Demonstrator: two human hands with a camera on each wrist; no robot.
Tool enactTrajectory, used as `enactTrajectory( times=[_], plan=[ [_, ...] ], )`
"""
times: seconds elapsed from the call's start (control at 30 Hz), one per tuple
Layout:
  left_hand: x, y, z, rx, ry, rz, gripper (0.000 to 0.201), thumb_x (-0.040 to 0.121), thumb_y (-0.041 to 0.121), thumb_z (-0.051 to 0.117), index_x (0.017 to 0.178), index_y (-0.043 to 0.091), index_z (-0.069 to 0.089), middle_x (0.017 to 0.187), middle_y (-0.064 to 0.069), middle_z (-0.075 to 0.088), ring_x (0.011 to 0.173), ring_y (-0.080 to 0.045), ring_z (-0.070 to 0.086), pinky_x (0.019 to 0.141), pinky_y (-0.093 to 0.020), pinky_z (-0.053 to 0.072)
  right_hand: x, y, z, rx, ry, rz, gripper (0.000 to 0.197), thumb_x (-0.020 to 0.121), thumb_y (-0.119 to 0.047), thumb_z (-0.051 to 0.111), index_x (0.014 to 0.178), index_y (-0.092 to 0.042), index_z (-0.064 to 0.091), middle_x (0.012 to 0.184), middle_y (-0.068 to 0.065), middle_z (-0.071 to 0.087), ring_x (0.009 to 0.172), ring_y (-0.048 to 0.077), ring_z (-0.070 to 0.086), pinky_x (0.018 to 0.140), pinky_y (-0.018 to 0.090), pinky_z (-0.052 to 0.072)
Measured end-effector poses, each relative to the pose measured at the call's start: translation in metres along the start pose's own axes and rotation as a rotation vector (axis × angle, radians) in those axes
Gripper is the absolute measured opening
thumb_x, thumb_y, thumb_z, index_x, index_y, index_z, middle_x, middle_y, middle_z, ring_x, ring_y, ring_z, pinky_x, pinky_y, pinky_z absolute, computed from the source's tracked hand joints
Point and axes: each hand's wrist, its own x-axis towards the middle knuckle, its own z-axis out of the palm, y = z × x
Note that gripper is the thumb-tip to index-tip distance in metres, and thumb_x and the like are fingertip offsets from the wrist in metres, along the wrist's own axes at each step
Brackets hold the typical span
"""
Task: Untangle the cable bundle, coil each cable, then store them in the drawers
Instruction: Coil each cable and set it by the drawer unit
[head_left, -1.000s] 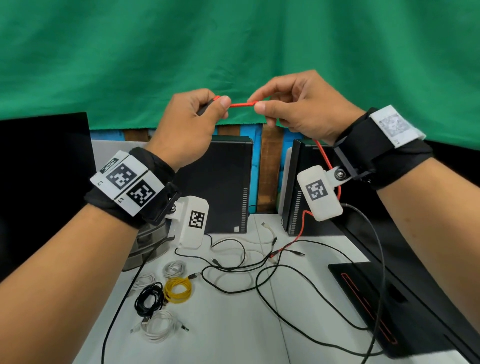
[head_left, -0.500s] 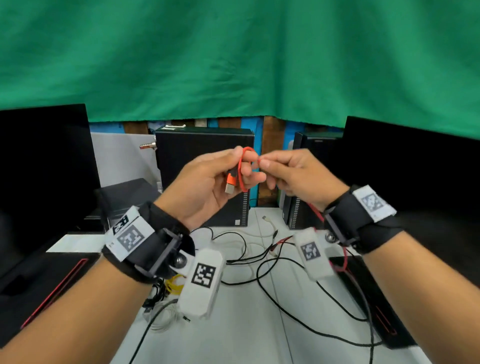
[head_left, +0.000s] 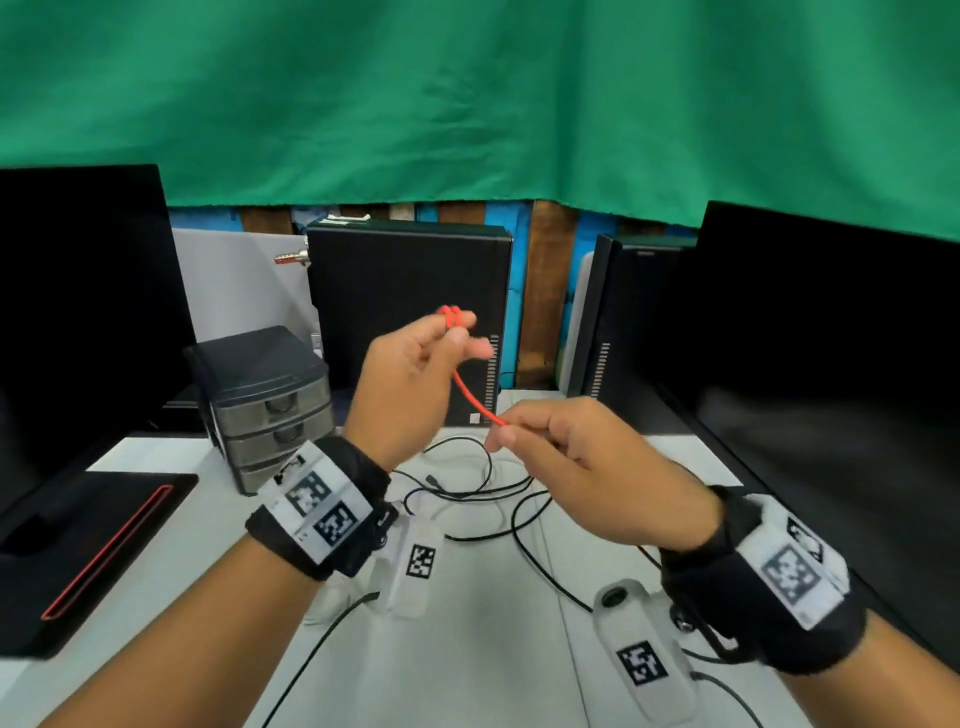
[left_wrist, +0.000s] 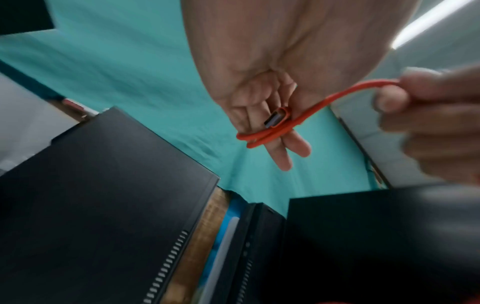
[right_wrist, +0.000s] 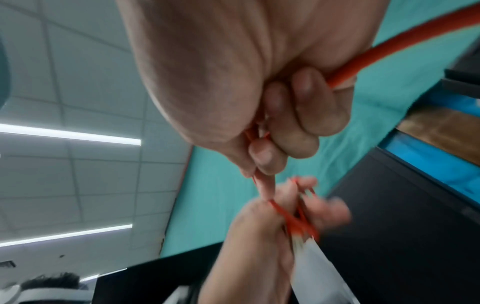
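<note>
An orange-red cable runs between my two hands above the table. My left hand is raised, with two loops of the cable wound round its straight fingers and the USB plug tucked against them. My right hand, lower and to the right, pinches the cable between thumb and forefinger. The rest of the cable passes through that fist. Loose black cables lie tangled on the white table. A small grey drawer unit stands at the left, drawers shut.
Two black computer towers stand at the back, with dark monitors on both sides. A black pad with a red stripe lies at the left. A green cloth hangs behind.
Both hands came down from head height. The cable, first stretched straight between them, now loops round my left fingers, and my right hand has drawn away down and to the right.
</note>
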Motion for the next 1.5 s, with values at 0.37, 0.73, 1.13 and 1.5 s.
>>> enactTrajectory(
  times=[0.37, 0.73, 1.13, 1.5],
  plan=[
    [-0.049, 0.010, 0.011, -0.323, -0.303, -0.186, 0.035, 0.102, 0.034, 0.047, 0.099, 0.013, 0.075, 0.055, -0.003, 0.058, 0.059, -0.019, 0.061, 0.084, -0.037, 0.052, 0.018, 0.006, -0.046, 0.090, 0.130, -0.028, 0.018, 0.098, -0.021, 0.062, 0.093, -0.012, 0.076, 0.075, 0.003, 0.070, 0.064, 0.005, 0.059, 0.065, 0.015, 0.048],
    [-0.040, -0.001, -0.004, -0.811, -0.137, -0.442, 0.033, 0.101, 0.025, 0.045, 0.103, 0.000, 0.067, 0.056, 0.004, 0.040, 0.047, -0.008, 0.050, 0.098, -0.037, 0.046, 0.018, 0.054, 0.021, 0.202, 0.168, 0.129, 0.025, 0.102, -0.023, 0.054, 0.101, -0.013, 0.077, 0.053, -0.018, 0.051, 0.053, 0.000, 0.046, 0.058, 0.014, 0.039],
    [-0.037, -0.022, -0.017, -0.456, 0.001, -0.385, 0.030, 0.109, 0.025, 0.034, 0.091, 0.011, 0.052, 0.088, -0.003, 0.075, 0.062, -0.013, 0.061, 0.085, -0.031, 0.048, -0.020, 0.025, 0.072, -0.011, -0.156, 0.034, 0.033, 0.104, -0.033, 0.047, 0.080, -0.021, 0.065, 0.061, 0.000, 0.052, 0.060, 0.015, 0.049, 0.071, 0.042, 0.049],
    [-0.072, -0.007, -0.001, -0.182, -0.383, -0.159, 0.042, 0.100, 0.037, 0.034, 0.091, 0.009, 0.063, 0.048, 0.001, 0.048, 0.054, -0.021, 0.059, 0.084, -0.036, 0.052, 0.000, 0.012, -0.008, 0.078, 0.085, -0.045, 0.016, 0.098, -0.023, 0.060, 0.099, -0.017, 0.075, 0.087, -0.005, 0.071, 0.087, 0.009, 0.066, 0.079, 0.025, 0.053]
  ],
)
